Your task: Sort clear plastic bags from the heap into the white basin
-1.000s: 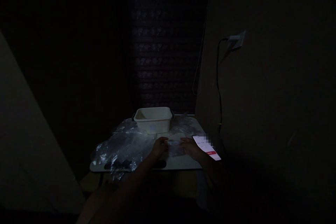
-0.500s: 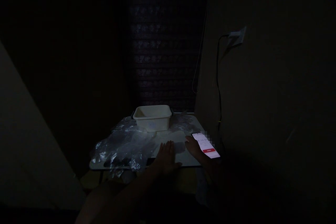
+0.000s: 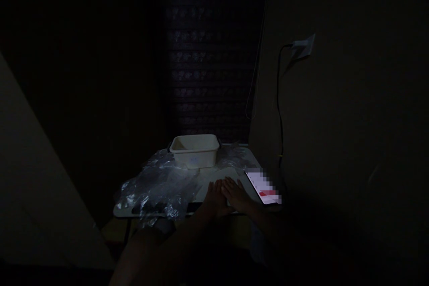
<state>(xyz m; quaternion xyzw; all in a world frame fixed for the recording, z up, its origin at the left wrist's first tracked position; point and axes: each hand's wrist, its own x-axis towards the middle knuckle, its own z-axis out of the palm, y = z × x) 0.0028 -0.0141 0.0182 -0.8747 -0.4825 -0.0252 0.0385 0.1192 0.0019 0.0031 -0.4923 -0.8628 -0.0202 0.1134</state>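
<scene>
The room is very dark. My left hand (image 3: 216,197) lies flat near the front edge of a small white table (image 3: 243,208), fingers stretched forward. Beside it, with fingertips touching or overlapping it, my right hand (image 3: 235,194) is also spread flat. Whatever is under the palms is hidden. Clear, crinkled plastic bags (image 3: 164,187) cover the left part of the table. To the right of my right hand lies a phone (image 3: 263,187) with a lit screen.
A white plastic tub (image 3: 195,157) stands at the back of the table, with more clear plastic (image 3: 233,156) to its right. A cable (image 3: 279,98) hangs from a wall socket (image 3: 305,47) on the right. Behind is a dark blind (image 3: 201,67).
My right hand has moved left, away from the phone, and now lies against my left hand. My left hand has shifted slightly right. The tub and plastic have not moved.
</scene>
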